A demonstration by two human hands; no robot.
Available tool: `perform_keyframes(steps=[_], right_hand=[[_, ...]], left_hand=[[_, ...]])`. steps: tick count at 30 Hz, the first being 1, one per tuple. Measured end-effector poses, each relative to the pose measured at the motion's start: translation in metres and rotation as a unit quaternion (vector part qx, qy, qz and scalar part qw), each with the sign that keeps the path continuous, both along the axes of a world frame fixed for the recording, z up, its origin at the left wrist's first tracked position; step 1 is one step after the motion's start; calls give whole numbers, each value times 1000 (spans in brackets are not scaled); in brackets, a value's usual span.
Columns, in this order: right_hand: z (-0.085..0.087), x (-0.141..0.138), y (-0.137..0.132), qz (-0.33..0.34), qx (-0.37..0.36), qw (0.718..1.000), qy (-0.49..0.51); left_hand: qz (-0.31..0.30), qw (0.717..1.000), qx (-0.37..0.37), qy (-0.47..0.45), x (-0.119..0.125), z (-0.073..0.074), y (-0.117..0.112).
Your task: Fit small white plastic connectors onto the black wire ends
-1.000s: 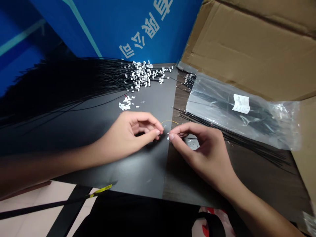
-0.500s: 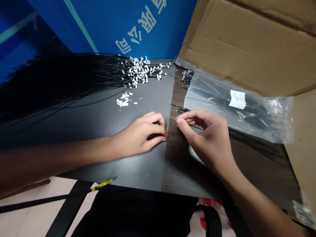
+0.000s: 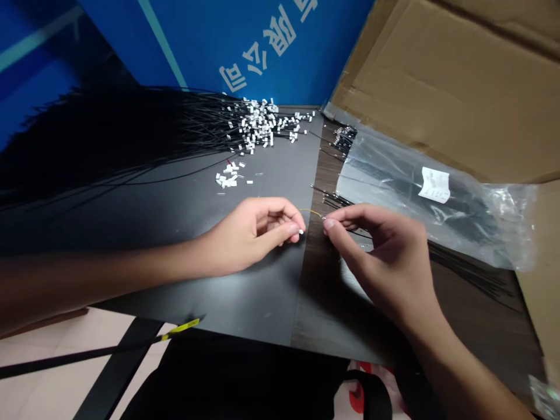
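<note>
My left hand (image 3: 256, 233) rests on the black mat (image 3: 184, 233) with thumb and forefinger pinched on a small white connector (image 3: 301, 232). My right hand (image 3: 380, 256) is pinched on the end of a thin wire (image 3: 312, 212), a short way right of the connector. The wire arcs between the two hands, yellowish where it shows. Loose black wires (image 3: 332, 201) lie just behind my right fingers.
A big fan of black wires with white connectors (image 3: 258, 125) covers the mat's back left. A small heap of loose white connectors (image 3: 228, 177) lies nearer. A clear bag of black wires (image 3: 437, 198) lies at right, below a cardboard flap (image 3: 459, 87). A blue board (image 3: 245, 46) stands behind.
My hands came apart after meeting a second ago. The right hand reached back to the loose wires and now pinches a wire end. The left hand now shows a white connector at its fingertips.
</note>
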State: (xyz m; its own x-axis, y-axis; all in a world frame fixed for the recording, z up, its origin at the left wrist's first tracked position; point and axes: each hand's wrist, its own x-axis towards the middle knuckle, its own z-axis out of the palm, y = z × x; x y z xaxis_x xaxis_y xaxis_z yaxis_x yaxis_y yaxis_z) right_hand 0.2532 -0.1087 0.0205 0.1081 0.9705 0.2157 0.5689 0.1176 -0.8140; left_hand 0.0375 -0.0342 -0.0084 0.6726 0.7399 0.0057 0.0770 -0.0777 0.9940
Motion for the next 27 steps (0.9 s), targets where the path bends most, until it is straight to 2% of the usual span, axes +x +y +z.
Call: perform_keyframes(steps=[3,8,15,23,27], right_hand=[[1,0,-2,19,-10,1000,6],[2,-2,-2,36,-22,999,3],[1,-5,-1,49,-28,998,8],[3,-4,-2,64,-39,997,10],[4,-4,-2,65,-33,997,7]], left_hand=[[0,998,-59,-35,0,3,1],[-6,995,-92,-43,0,2,3],[14,995,-88,-47,0,0,6],[2,998,-61,0,-1,1,8],[-5,999,-46,-6,-1,1,8]])
